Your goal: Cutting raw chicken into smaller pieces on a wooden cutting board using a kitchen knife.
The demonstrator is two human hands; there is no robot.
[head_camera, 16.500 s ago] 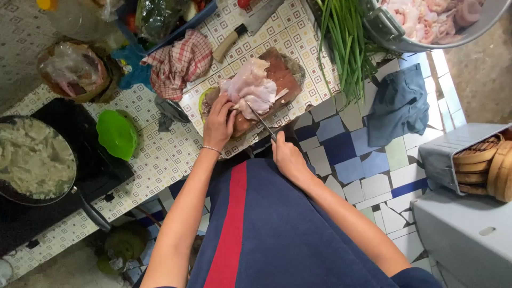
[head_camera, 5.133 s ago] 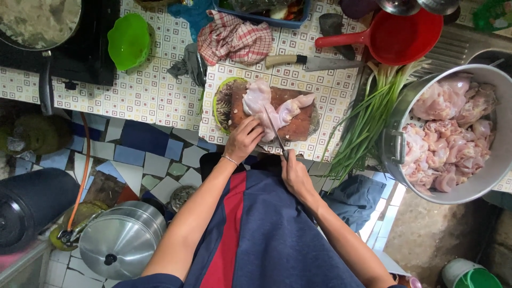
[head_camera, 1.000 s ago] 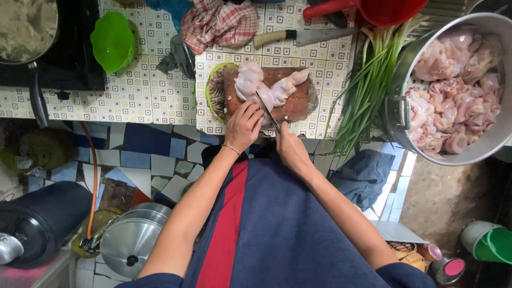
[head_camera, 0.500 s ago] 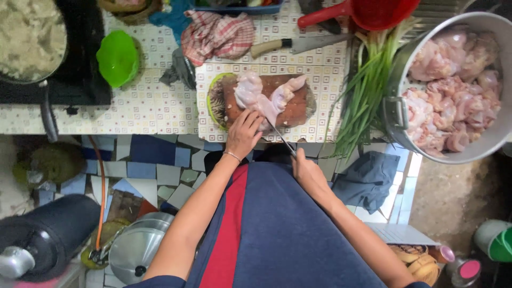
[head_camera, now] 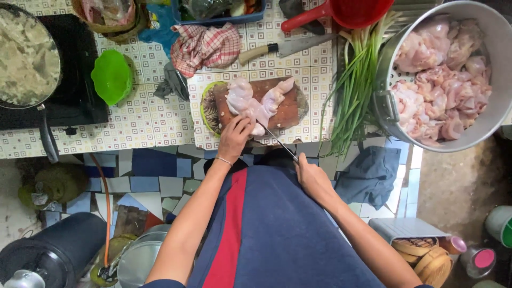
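We look down at our two hands over a tiled table (head_camera: 133, 125). Our left hand (head_camera: 234, 137) presses down on a raw chicken piece (head_camera: 255, 101), with the fingers curled on its near end. The chicken piece lies on a round wooden chopping board (head_camera: 290, 109) in the middle of the table, close to the table's near edge.

Our right hand (head_camera: 312, 178) is closed around the handle of a thin knife (head_camera: 277, 143). The blade slants up toward the chicken piece, and its tip is right by our left hand. The right hand hangs off the near side of the table, in front of our blue and red shirt (head_camera: 266, 234).

A big metal pot (head_camera: 493, 114) sits at the right, full of more raw chicken. Long green onions (head_camera: 352, 90) lie between the pot and the board. A second, bigger knife with a wooden handle (head_camera: 288, 48) lies behind the board. Beside it is a red checked cloth (head_camera: 205, 47). A red scoop (head_camera: 346, 12) sits at the far edge. A small green bowl (head_camera: 111, 79) stands to the left, next to a black pan (head_camera: 26, 58) of pale food. A dark cloth (head_camera: 370, 173) hangs down near our right hand.
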